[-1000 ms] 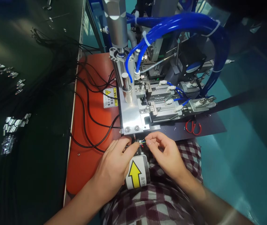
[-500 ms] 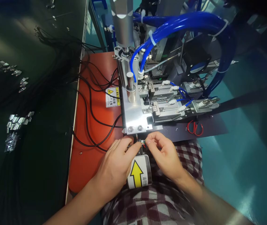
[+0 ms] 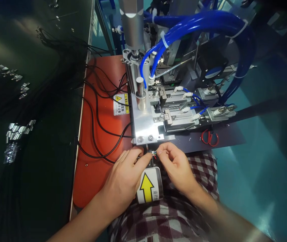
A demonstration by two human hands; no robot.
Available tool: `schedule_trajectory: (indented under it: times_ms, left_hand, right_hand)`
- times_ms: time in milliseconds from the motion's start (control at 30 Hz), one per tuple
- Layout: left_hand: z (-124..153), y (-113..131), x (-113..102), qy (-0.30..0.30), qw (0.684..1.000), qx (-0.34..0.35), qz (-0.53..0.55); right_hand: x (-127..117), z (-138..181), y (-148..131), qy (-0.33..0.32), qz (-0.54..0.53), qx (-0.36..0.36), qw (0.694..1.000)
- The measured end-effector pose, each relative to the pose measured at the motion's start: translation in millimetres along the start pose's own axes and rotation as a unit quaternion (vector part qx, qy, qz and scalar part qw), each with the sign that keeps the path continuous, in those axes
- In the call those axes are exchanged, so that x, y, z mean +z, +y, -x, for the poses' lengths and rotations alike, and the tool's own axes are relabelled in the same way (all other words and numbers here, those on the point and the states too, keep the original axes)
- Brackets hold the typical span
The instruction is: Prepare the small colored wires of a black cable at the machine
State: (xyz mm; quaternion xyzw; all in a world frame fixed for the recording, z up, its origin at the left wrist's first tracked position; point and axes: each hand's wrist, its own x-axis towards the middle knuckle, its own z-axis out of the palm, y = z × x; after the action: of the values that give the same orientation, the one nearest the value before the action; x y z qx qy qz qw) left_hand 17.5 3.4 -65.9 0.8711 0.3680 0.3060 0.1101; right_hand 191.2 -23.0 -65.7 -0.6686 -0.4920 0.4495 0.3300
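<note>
Low in the middle, at the machine's front edge, my left hand (image 3: 127, 171) is closed in a pinch on a black cable whose end carries a small connector with fine coloured wires (image 3: 154, 154). Red, white and green strands show between the two hands. Facing it from the right, my right hand (image 3: 175, 161) is closed, thumb and forefinger pressed together at the tips of these wires. Its fingers hide whatever lies right between them. Just below the wires sits a white label with a yellow arrow (image 3: 147, 186). The machine's metal plate (image 3: 146, 126) lies directly beyond my fingers.
Clamps with blue air hoses (image 3: 204, 20) rise behind. Red-handled scissors (image 3: 209, 138) lie on the dark base plate at right. Black cables (image 3: 96, 117) cross the orange board (image 3: 90, 181). On the dark table at left are several metal-ended cables (image 3: 19, 131).
Both hands stay almost in place. My right fingertips have shifted very slightly right and a little more of the coloured wires shows.
</note>
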Motion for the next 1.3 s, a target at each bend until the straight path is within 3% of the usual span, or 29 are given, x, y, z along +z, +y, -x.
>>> schedule_trajectory:
  times_ms: [267,500,1033,1233,1300]
  left_hand:
    - [1,-2,2,0.003,1.000,0.000,0.001]
    - [0,-2,-1,-0.005,1.000,0.000,-0.006]
    - [0,-2,1,0.003,1.000,0.005,-0.004]
    - [-1,-2,0,0.009,1.000,0.006,0.005]
    - [-1,-2,0,0.008,1.000,0.005,0.002]
  right_hand:
    - [3,-2,1,0.011,-0.015,0.013,1.000]
    - [-6,0,-2,-0.027,-0.100,0.022,0.994]
    - [-9,-3,0,0.009,0.063,-0.060,0.996]
    - [-8,-3,-5,-0.065,-0.104,0.043,0.992]
    - [-8,-3,-6,-0.067,-0.109,0.045,0.991]
